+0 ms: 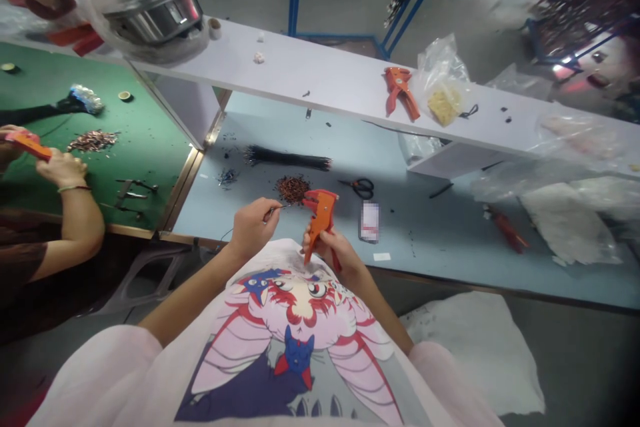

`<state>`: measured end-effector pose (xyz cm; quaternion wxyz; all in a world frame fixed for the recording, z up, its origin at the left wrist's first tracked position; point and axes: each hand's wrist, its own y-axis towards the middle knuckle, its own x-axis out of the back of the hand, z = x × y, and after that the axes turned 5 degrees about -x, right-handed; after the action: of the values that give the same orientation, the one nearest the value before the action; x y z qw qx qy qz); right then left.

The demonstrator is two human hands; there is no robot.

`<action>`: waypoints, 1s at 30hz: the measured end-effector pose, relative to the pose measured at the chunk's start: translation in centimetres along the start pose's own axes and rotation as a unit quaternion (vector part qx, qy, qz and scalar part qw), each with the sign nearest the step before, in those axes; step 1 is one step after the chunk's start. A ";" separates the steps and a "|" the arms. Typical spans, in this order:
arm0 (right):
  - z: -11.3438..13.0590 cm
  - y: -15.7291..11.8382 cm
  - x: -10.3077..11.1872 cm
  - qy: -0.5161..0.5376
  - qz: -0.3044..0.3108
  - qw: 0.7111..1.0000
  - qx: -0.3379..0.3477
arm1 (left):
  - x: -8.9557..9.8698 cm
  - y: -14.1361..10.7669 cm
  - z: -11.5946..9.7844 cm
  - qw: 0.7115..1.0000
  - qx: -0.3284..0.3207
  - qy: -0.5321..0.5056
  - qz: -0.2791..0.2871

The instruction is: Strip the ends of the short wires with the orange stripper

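Note:
My left hand [255, 225] pinches a thin dark wire [273, 211] whose end points toward the tool on the right. Wrapped round the handles of an orange and red wire stripper [321, 213] is my right hand [337, 250]; the tool stands upright with its jaws at the top. The wire tip and the jaws look slightly apart. Just behind them on the blue table [220, 203] lies a pile of small copper-coloured pieces [293, 189]. A bundle of black wires [289, 159] rests farther back. Black-handled scissors [361, 187] and a pixelated card-like item [369, 221] lie to the right.
A white shelf [335, 90] crosses behind the table, bearing another orange stripper [400, 92], plastic bags and a metal pot [157, 13]. At the left, a person's hands [63, 167] hold an orange tool over a green table [50, 87]. Red-handled pliers [507, 228] lie right.

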<state>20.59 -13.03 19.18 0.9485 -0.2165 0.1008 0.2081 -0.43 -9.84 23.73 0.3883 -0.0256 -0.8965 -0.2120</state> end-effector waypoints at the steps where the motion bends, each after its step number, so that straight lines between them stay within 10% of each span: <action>1: -0.4 0.6 0.9 -0.094 -0.039 0.995 -0.011 | 0.1 -0.1 0.1 1.000 0.008 0.003 -0.005; 6: -3.9 3.5 4.4 -0.447 -0.214 0.866 -0.074 | 0.8 -0.3 0.1 0.999 -0.010 0.001 -0.035; 16: -10.5 4.3 4.6 -0.553 -0.212 0.799 -0.104 | 0.8 -0.5 0.2 0.993 -0.091 0.050 -0.064; 23: -4.1 4.5 2.4 -0.518 -0.199 0.831 0.040 | -0.3 -0.7 0.4 0.993 -0.066 0.086 0.049; 30: 1.6 2.9 -1.6 -0.472 -0.042 0.842 0.257 | -1.0 -1.2 0.3 0.985 -0.012 0.100 0.137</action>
<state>18.08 -10.46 19.98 0.9107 0.1555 -0.3186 0.2121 -0.25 -10.68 22.41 0.5013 -0.1310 -0.8384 -0.1694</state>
